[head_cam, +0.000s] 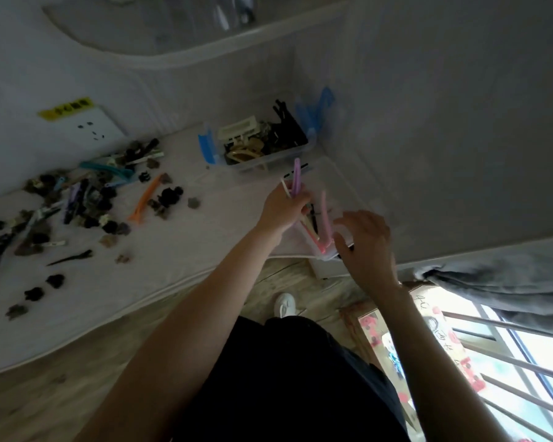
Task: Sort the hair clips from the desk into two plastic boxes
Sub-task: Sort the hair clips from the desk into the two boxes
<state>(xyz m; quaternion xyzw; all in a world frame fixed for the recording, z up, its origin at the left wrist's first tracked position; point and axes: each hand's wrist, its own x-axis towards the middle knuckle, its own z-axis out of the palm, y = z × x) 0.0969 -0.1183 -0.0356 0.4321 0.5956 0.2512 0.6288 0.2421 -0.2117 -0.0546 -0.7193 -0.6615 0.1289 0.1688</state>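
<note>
The left hand (283,205) grips a small bundle of long clips, a lilac clip (296,177) and a cream one standing up past its fingers (300,199), right over the near clear box (328,186). The right hand (366,242) hovers just beside that box's near corner, fingers spread wide and holding nothing. Beyond the left fingers sits the far box with blue latches (206,148), already holding chunky clips. Well off to the left of the fingers, the unsorted pile of clips (87,199) still covers the counter (173,256).

The risk appears to be a loose bundle: letting go too high could scatter clips outside the box or tip its near corner, which seems to overhang the edge.

A yellow label (65,108) above the wall socket is too blurred to read.
</note>
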